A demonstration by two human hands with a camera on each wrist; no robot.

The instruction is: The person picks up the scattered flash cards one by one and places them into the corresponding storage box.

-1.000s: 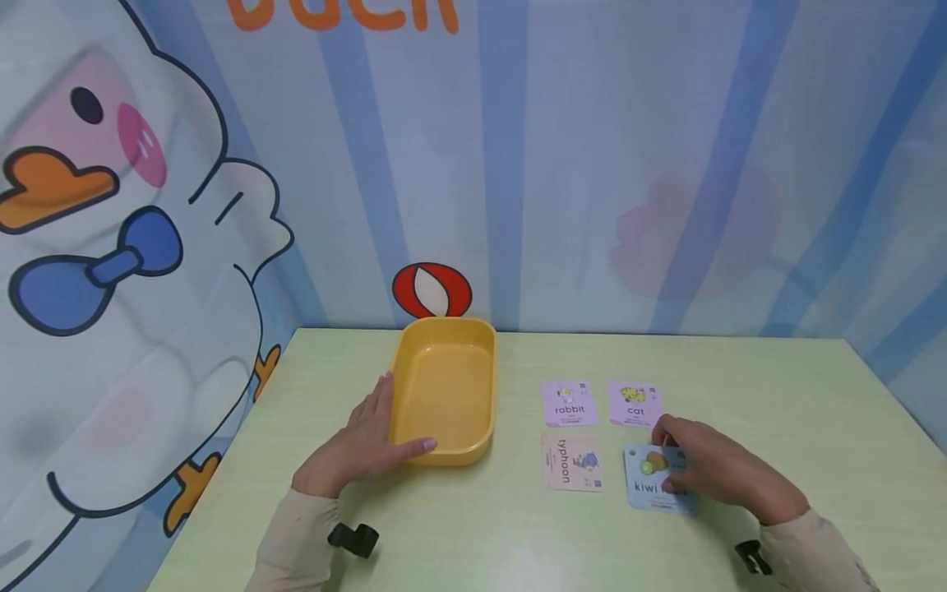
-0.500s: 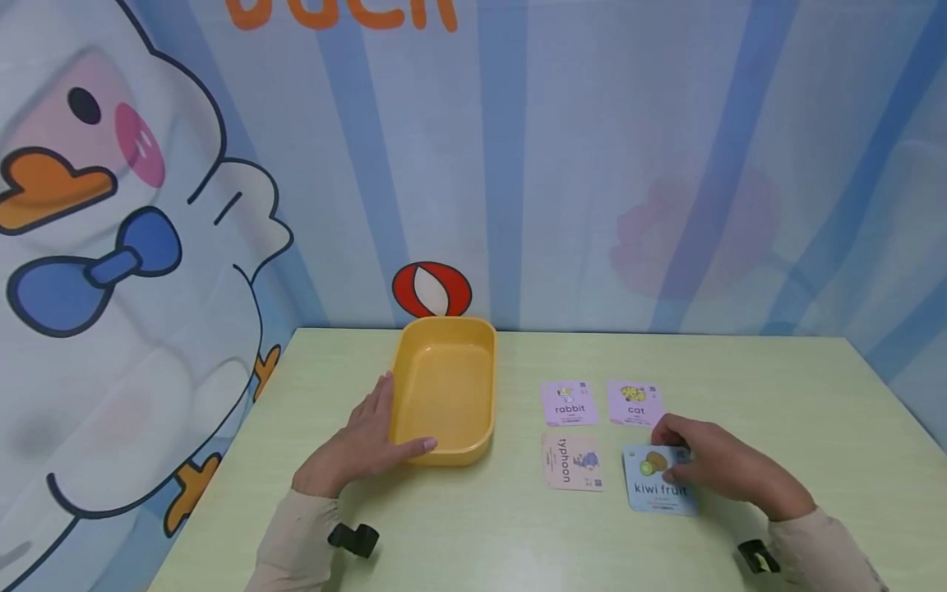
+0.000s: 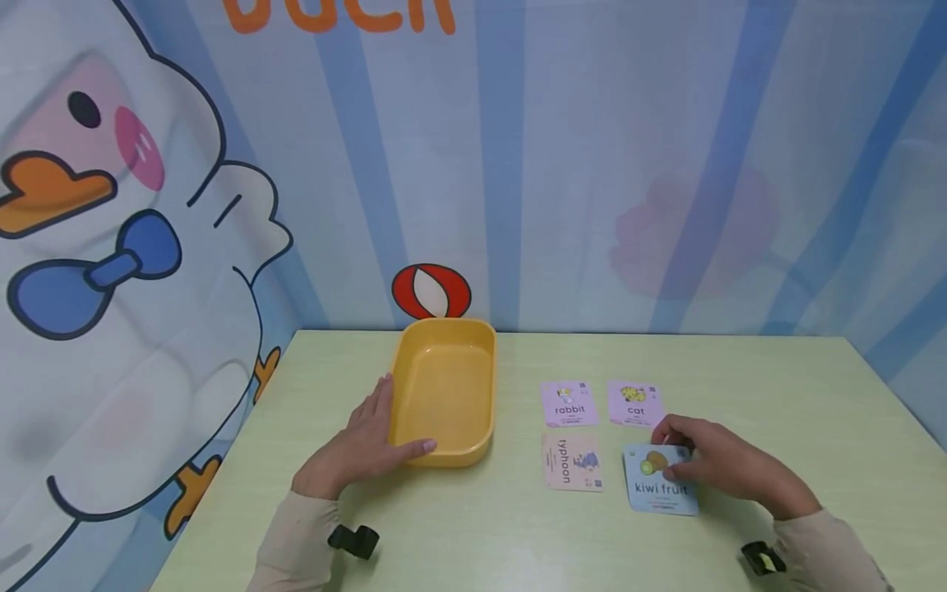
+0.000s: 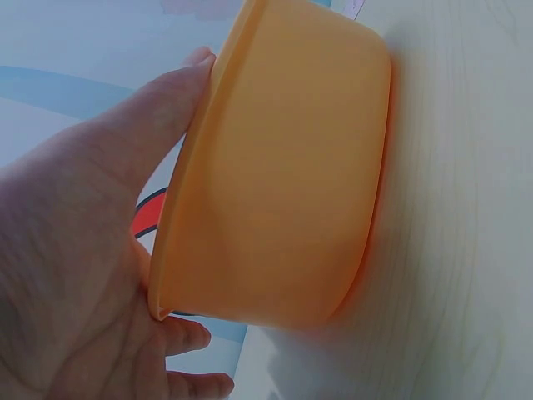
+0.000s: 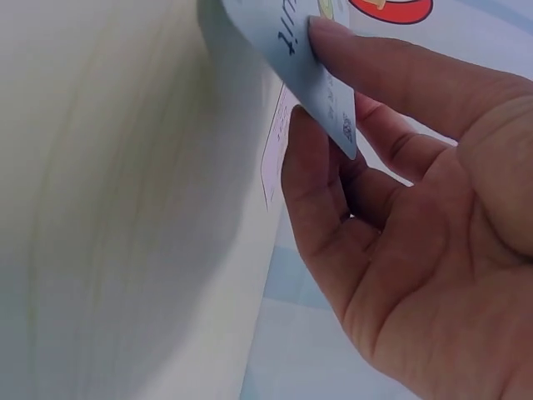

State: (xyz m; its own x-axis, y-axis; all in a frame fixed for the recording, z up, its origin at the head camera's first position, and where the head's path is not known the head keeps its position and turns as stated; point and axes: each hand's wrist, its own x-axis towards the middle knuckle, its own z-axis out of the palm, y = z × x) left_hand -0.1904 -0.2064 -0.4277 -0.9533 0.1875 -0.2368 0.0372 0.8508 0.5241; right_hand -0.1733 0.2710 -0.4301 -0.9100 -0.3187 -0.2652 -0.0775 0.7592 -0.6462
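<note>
white and wearing a blue bow tie, a printed duck (image 3: 159,325) fills the left of the backdrop (image 3: 562,164) in the head view. next comes the left hand (image 3: 362,448), its fingers straight and spread well apart from the thumb, laid against the left side and near corner of the yellow tray (image 3: 444,395); it touches the tray without curling round it. from above, the tray's bare floor and inner walls show; the left wrist view gives its outer wall instead, with the thumb tip at the rim and two fingertips past the corner. the tray stands on the pale table (image 3: 510,526), below a red-and-white printed ball (image 3: 431,290).

further right lie the rabbit card (image 3: 569,404) and, nearer the person, the typhoon card (image 3: 573,463), its word turned sideways. beside the rabbit card is the cat card (image 3: 636,403). at the near right is the blue kiwi fruit card (image 3: 658,498), whose full name reads only from the head. the right hand (image 3: 728,470) pinches its right side. the right wrist view adds what the head view hides: thumb on the printed face, fingers bent beneath, the card slanted with its gripped side off the table.
</note>
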